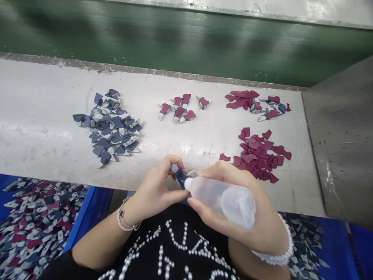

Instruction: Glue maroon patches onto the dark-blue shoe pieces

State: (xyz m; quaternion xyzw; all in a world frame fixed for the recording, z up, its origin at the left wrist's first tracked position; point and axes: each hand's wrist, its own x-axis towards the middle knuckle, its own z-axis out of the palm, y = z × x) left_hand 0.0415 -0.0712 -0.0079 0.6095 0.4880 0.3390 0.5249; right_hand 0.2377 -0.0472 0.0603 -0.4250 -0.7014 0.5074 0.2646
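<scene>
My left hand [155, 190] pinches a small navy and light-grey plastic part [181, 175] over the front edge of the table. Wrapped in my right hand [239, 194] is a translucent squeeze bottle [221, 198], tilted so that its white nozzle meets the part or sits just over it. Whether anything flows from the tip is hidden. Left of my hands lies a heap of navy and grey parts [112, 128]. To the right are loose maroon pieces [259, 153]. Several grey parts with maroon pieces on them [180, 109] lie in the middle.
At the back right are more maroon pieces [240, 99] beside a few two-coloured parts [272, 107]. A green belt [175, 42] runs behind the white tabletop [43, 116]. A metal panel [344, 136] bounds the right. Blue bins [84, 221] of parts stand below.
</scene>
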